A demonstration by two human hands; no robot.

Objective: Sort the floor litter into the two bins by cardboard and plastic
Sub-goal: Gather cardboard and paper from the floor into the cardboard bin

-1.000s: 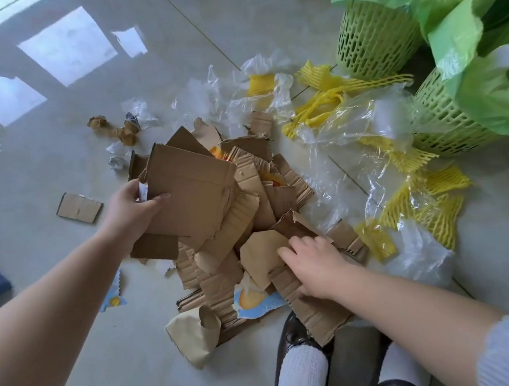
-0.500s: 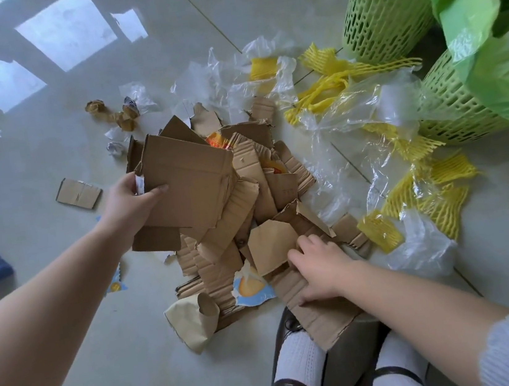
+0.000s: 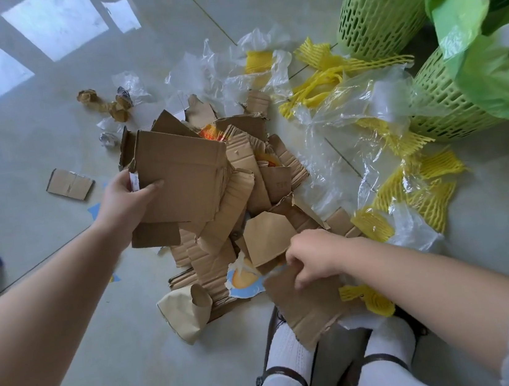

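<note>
Head view: left hand (image 3: 124, 198) grips a stack of flat cardboard sheets (image 3: 180, 183), thumb on top, held just above the cardboard pile (image 3: 247, 193) on the floor (image 3: 74, 362). Right hand (image 3: 315, 257), fingers curled, pinches the top edge of a torn cardboard piece (image 3: 310, 308) near the person's feet. Clear plastic film (image 3: 350, 121) and yellow foam netting (image 3: 322, 77) lie right of the pile, beside two green bins (image 3: 376, 18) with green liners
</note>
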